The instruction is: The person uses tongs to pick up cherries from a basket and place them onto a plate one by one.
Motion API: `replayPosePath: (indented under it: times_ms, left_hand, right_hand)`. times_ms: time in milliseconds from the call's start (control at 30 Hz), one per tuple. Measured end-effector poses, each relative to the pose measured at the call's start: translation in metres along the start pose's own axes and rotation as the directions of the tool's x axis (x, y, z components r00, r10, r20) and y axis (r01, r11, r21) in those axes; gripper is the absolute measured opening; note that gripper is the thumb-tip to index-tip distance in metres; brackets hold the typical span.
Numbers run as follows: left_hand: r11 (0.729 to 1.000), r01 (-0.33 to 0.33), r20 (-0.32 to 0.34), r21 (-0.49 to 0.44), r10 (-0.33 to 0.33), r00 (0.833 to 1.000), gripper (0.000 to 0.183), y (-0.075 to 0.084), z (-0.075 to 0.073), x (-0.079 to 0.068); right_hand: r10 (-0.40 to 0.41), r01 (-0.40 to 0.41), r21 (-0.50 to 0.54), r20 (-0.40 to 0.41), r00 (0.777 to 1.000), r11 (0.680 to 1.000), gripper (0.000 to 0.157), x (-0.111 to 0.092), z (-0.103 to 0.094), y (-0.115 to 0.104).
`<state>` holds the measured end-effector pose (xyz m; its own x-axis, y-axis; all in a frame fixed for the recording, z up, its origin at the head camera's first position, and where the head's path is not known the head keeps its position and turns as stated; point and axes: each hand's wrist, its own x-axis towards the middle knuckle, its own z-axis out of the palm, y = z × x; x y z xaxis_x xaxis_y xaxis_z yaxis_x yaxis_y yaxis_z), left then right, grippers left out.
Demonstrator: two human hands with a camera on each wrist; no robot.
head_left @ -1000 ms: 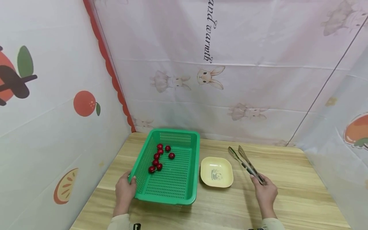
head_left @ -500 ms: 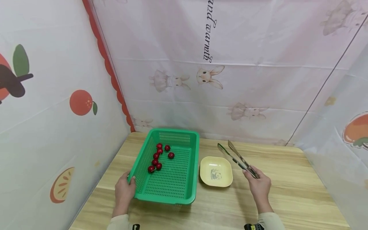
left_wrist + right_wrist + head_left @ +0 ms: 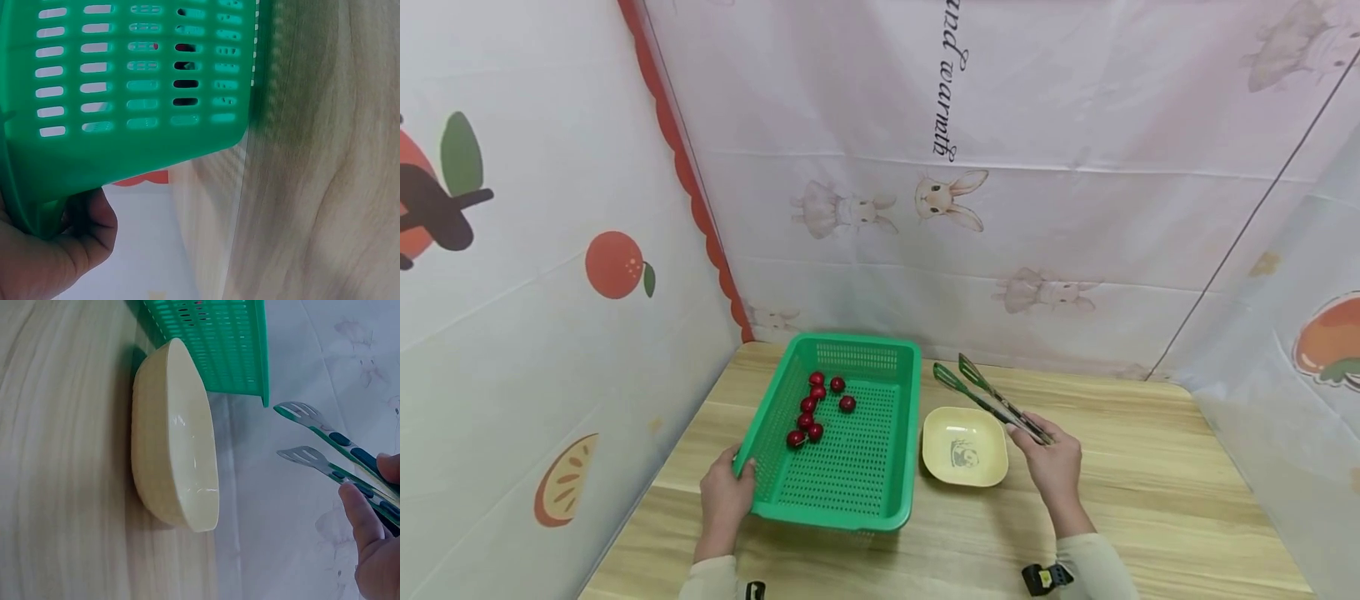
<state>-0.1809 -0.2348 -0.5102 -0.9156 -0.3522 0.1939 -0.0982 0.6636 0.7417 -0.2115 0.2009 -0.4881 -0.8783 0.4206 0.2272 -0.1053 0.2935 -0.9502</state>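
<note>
My left hand [image 3: 727, 497] grips the near left rim of a green perforated plastic basket [image 3: 897, 467], thumb over the edge; the left wrist view shows fingers curled under that rim. Inside, toward the left side, lie several dark red cherries [image 3: 806, 421]. To the basket's right stands a small yellow square bowl [image 3: 1000, 462] with a panda print on its bottom. My right hand [image 3: 1054, 464] holds metal tongs [image 3: 1000, 407] with dark grip pads, just above and right of the bowl. The slotted tips [image 3: 306, 455] are parted, with nothing between them, and point toward the basket's right rim.
A wood-grain table [image 3: 1180, 492] carries everything and extends to the right. Printed cloth [image 3: 1075, 225] hangs behind the table's back edge, and another sheet with fruit pictures [image 3: 512, 333] closes off the left side.
My right hand has carried the tongs leftward, from right of the bowl to above its back right corner, tips closer to the basket. The left hand, basket and cherries have stayed put.
</note>
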Motion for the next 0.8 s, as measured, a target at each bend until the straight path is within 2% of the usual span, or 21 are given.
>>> replayPosePath:
  times_ms: [167,400,600,800]
  left_hand:
    - [1.0,0.021,0.036,0.01,-0.021,0.999,0.035,0.0,-0.001,0.001]
    - [0.998,0.058,0.023,0.037,-0.059,0.998,0.036,0.0,-0.001,0.002]
    - [0.995,0.097,0.049,0.02,-0.098,0.994,0.04,-0.002,0.0,0.003]
    - [0.995,0.096,0.058,0.028,-0.098,0.994,0.039,-0.004,0.001,0.004]
  right_hand:
    - [-0.002,0.002,0.003,0.046,0.999,1.0,0.032,0.003,0.008,-0.009]
    - [-0.026,0.028,-0.016,0.093,0.995,0.999,0.027,0.008,0.023,-0.026]
    - [0.001,0.001,-0.018,0.14,0.99,1.0,0.026,0.009,0.033,-0.036]
    - [0.002,0.0,-0.01,0.183,0.983,1.0,0.026,0.012,0.044,-0.043]
